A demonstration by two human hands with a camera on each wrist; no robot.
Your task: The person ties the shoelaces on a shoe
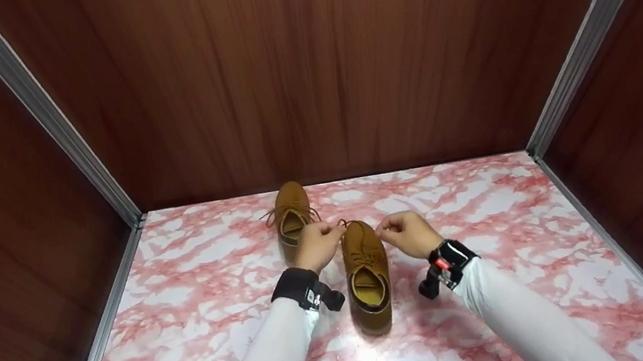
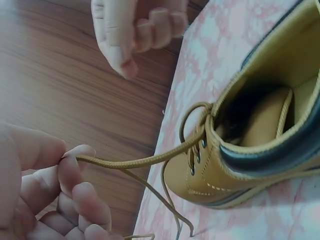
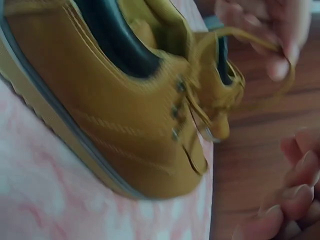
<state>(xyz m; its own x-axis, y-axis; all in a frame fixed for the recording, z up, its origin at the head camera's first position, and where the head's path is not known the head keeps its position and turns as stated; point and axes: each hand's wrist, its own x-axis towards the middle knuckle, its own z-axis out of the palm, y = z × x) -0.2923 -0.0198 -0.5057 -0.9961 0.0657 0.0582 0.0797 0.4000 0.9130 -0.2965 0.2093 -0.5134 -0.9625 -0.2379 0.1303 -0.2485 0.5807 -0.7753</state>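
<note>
A tan lace-up shoe (image 1: 374, 321) stands on the tabletop between the hands, toe pointing away from me. Thumb and finger of my left hand (image 1: 319, 245) pinch a brown shoelace (image 2: 120, 164), drawn out from the shoe's eyelets beside the toe. To the right of the toe is my right hand (image 1: 410, 236), its fingers loosely bent; I see no lace in it in the wrist views. Another loose stretch of lace droops over the shoe's front. The matching shoe (image 1: 291, 196) sits farther back on the left, its heel partly hidden behind my left hand.
The red-and-white marbled tabletop (image 1: 188, 306) is bounded by dark wood-grain panels (image 1: 307, 81) at the back and both sides. Grey metal strips (image 1: 84, 144) run along the corners. Each wrist carries a black strap (image 1: 295, 285) with a small device.
</note>
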